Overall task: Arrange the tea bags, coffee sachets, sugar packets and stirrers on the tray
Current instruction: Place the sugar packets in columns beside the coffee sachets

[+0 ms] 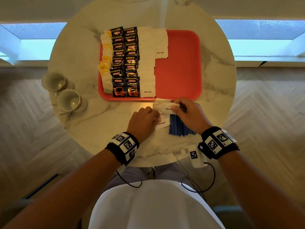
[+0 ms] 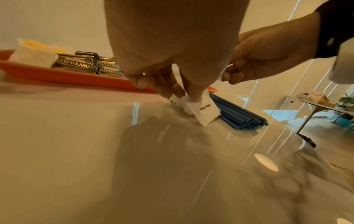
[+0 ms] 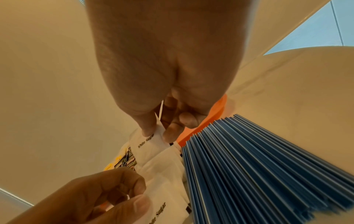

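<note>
Each hand, left hand (image 1: 143, 120) and right hand (image 1: 188, 113), pinches white paper "White Sugar" packets (image 1: 162, 123); black "Kopiko Supremo" sachets (image 1: 125, 63) line the red plastic tray (image 1: 181, 66).

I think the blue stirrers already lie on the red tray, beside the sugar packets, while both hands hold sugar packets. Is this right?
Not quite. The blue stirrers lie on the marble table, in front of the red tray, not on it; the head view shows this. The rest holds: the left hand and the right hand each hold sugar packets.
</note>
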`<state>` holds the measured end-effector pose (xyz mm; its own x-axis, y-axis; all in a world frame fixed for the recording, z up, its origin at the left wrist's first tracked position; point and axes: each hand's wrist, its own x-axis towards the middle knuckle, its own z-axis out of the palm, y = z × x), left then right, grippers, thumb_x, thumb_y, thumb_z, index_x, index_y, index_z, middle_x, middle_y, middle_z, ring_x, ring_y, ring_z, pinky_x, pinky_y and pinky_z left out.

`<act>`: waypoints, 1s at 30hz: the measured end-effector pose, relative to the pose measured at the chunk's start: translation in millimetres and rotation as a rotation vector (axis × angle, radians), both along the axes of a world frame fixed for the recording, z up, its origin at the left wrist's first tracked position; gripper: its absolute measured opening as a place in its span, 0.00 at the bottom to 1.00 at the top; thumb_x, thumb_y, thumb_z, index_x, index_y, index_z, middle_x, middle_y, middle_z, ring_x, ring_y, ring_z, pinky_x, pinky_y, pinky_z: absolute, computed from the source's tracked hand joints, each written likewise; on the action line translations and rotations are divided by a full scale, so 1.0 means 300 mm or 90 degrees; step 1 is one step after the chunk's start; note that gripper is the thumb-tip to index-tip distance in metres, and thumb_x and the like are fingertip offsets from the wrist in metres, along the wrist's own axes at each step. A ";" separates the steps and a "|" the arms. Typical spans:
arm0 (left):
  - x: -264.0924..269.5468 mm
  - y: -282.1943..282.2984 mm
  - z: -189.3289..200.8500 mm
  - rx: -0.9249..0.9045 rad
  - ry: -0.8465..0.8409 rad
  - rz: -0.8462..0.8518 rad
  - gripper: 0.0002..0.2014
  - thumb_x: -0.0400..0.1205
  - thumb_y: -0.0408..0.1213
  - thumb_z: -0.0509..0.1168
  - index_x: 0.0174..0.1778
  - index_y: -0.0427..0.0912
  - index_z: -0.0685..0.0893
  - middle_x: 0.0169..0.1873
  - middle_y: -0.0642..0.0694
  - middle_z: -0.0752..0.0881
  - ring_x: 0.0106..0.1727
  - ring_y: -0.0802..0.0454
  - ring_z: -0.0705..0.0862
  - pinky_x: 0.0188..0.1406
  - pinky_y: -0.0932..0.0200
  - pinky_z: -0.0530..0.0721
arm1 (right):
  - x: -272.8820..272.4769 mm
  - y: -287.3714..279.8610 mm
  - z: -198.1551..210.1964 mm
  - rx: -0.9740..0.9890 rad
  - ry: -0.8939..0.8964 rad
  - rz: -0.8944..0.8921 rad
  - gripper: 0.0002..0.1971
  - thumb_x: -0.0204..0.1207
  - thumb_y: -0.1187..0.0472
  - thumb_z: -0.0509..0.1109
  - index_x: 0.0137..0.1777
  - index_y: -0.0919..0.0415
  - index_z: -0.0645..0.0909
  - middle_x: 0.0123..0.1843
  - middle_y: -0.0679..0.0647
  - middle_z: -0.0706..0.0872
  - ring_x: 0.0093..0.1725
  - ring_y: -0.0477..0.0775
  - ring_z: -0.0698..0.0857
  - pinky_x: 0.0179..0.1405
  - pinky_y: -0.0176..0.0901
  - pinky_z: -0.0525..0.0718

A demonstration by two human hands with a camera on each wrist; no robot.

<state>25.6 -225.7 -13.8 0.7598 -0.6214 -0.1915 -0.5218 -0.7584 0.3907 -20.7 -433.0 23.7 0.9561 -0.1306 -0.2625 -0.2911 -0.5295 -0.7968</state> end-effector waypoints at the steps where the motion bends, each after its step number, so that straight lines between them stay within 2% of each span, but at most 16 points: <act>1: 0.004 0.004 0.012 -0.003 0.015 -0.006 0.09 0.87 0.49 0.60 0.54 0.49 0.81 0.49 0.50 0.84 0.47 0.48 0.79 0.43 0.54 0.73 | 0.009 -0.003 0.003 0.001 -0.008 0.000 0.05 0.84 0.55 0.69 0.52 0.55 0.84 0.42 0.56 0.88 0.39 0.51 0.82 0.38 0.41 0.79; 3: 0.020 0.008 0.040 -0.009 0.049 -0.013 0.10 0.88 0.49 0.58 0.53 0.49 0.79 0.45 0.50 0.86 0.43 0.48 0.80 0.43 0.50 0.78 | 0.031 -0.013 0.007 0.001 -0.018 -0.001 0.05 0.85 0.54 0.69 0.51 0.53 0.83 0.39 0.53 0.86 0.34 0.45 0.78 0.33 0.35 0.75; 5: 0.044 0.012 0.069 -0.039 0.076 -0.006 0.09 0.88 0.49 0.58 0.52 0.49 0.79 0.42 0.51 0.86 0.40 0.49 0.81 0.42 0.48 0.81 | 0.061 -0.024 0.012 -0.006 -0.023 0.001 0.04 0.85 0.54 0.68 0.51 0.52 0.82 0.37 0.46 0.83 0.32 0.39 0.75 0.30 0.29 0.73; 7: 0.078 0.014 0.095 -0.092 0.112 0.010 0.07 0.88 0.46 0.61 0.51 0.48 0.80 0.41 0.51 0.86 0.40 0.52 0.81 0.41 0.50 0.82 | 0.103 -0.038 0.014 -0.017 -0.032 0.002 0.05 0.85 0.54 0.68 0.53 0.53 0.82 0.38 0.42 0.83 0.31 0.37 0.77 0.30 0.27 0.75; 10: 0.147 0.002 0.137 -0.165 0.122 0.006 0.06 0.87 0.41 0.62 0.53 0.43 0.82 0.43 0.51 0.86 0.40 0.57 0.80 0.41 0.60 0.81 | 0.190 -0.067 0.020 -0.033 -0.055 -0.006 0.07 0.86 0.53 0.67 0.59 0.54 0.82 0.47 0.41 0.87 0.40 0.33 0.84 0.36 0.25 0.82; 12: 0.205 -0.013 0.159 -0.188 0.102 0.004 0.08 0.87 0.38 0.62 0.57 0.40 0.82 0.46 0.48 0.87 0.41 0.58 0.81 0.42 0.68 0.78 | 0.262 -0.089 0.023 -0.044 -0.071 -0.011 0.09 0.86 0.54 0.67 0.61 0.54 0.81 0.50 0.42 0.88 0.43 0.32 0.84 0.38 0.22 0.81; 13: 0.239 -0.022 0.166 -0.193 0.097 0.012 0.08 0.87 0.38 0.62 0.58 0.40 0.82 0.47 0.47 0.88 0.42 0.57 0.82 0.43 0.68 0.79 | 0.303 -0.101 0.022 -0.053 -0.075 -0.016 0.09 0.85 0.54 0.67 0.62 0.54 0.81 0.51 0.42 0.88 0.43 0.32 0.84 0.38 0.19 0.79; 17: 0.371 -0.059 0.172 -0.202 0.069 0.034 0.09 0.88 0.38 0.61 0.60 0.41 0.82 0.49 0.47 0.88 0.46 0.54 0.84 0.47 0.58 0.84 | 0.473 -0.145 -0.003 -0.094 -0.078 -0.015 0.10 0.84 0.55 0.68 0.62 0.55 0.82 0.51 0.47 0.89 0.44 0.37 0.85 0.37 0.17 0.75; 19: 0.432 -0.078 0.162 -0.210 0.069 0.047 0.09 0.88 0.39 0.61 0.59 0.42 0.82 0.49 0.48 0.88 0.46 0.54 0.84 0.48 0.58 0.84 | 0.551 -0.158 -0.026 -0.110 -0.073 -0.007 0.10 0.84 0.58 0.68 0.62 0.57 0.83 0.48 0.49 0.87 0.39 0.35 0.80 0.35 0.15 0.72; 20: 0.459 -0.088 0.156 -0.213 0.070 0.052 0.09 0.88 0.39 0.61 0.60 0.42 0.82 0.49 0.48 0.88 0.47 0.55 0.84 0.49 0.58 0.84 | 0.587 -0.164 -0.041 -0.120 -0.068 -0.002 0.10 0.83 0.59 0.69 0.61 0.58 0.84 0.47 0.50 0.86 0.39 0.37 0.79 0.34 0.15 0.71; 23: 0.526 -0.116 0.127 -0.213 0.067 0.046 0.10 0.88 0.39 0.62 0.60 0.40 0.83 0.49 0.47 0.88 0.47 0.54 0.83 0.51 0.56 0.83 | 0.676 -0.173 -0.087 -0.143 -0.038 0.022 0.10 0.82 0.58 0.69 0.62 0.57 0.83 0.47 0.52 0.85 0.44 0.46 0.80 0.38 0.21 0.73; 25: 0.558 -0.131 0.105 -0.208 0.064 0.030 0.09 0.87 0.38 0.62 0.59 0.39 0.83 0.48 0.46 0.87 0.46 0.53 0.82 0.50 0.54 0.82 | 0.720 -0.177 -0.116 -0.138 -0.021 0.034 0.10 0.82 0.58 0.70 0.61 0.57 0.83 0.46 0.53 0.84 0.44 0.47 0.80 0.41 0.31 0.77; 26: 0.571 -0.137 0.095 -0.206 0.065 0.023 0.09 0.87 0.38 0.62 0.59 0.39 0.83 0.47 0.45 0.87 0.46 0.52 0.82 0.50 0.53 0.82 | 0.737 -0.179 -0.129 -0.133 -0.017 0.036 0.10 0.82 0.58 0.70 0.61 0.57 0.83 0.45 0.53 0.83 0.42 0.46 0.79 0.40 0.31 0.76; 28: 0.596 -0.148 0.077 -0.205 0.069 0.015 0.09 0.87 0.38 0.62 0.58 0.39 0.83 0.47 0.45 0.87 0.45 0.52 0.82 0.49 0.53 0.82 | 0.764 -0.181 -0.147 -0.127 -0.016 0.036 0.10 0.81 0.59 0.71 0.61 0.58 0.83 0.44 0.52 0.82 0.37 0.41 0.77 0.35 0.22 0.73; 30: 0.617 -0.158 0.067 -0.206 0.072 0.011 0.09 0.87 0.38 0.62 0.59 0.39 0.83 0.48 0.45 0.87 0.46 0.53 0.82 0.49 0.55 0.82 | 0.780 -0.185 -0.163 -0.119 -0.014 0.033 0.11 0.80 0.59 0.73 0.60 0.59 0.83 0.43 0.53 0.82 0.35 0.38 0.76 0.35 0.19 0.73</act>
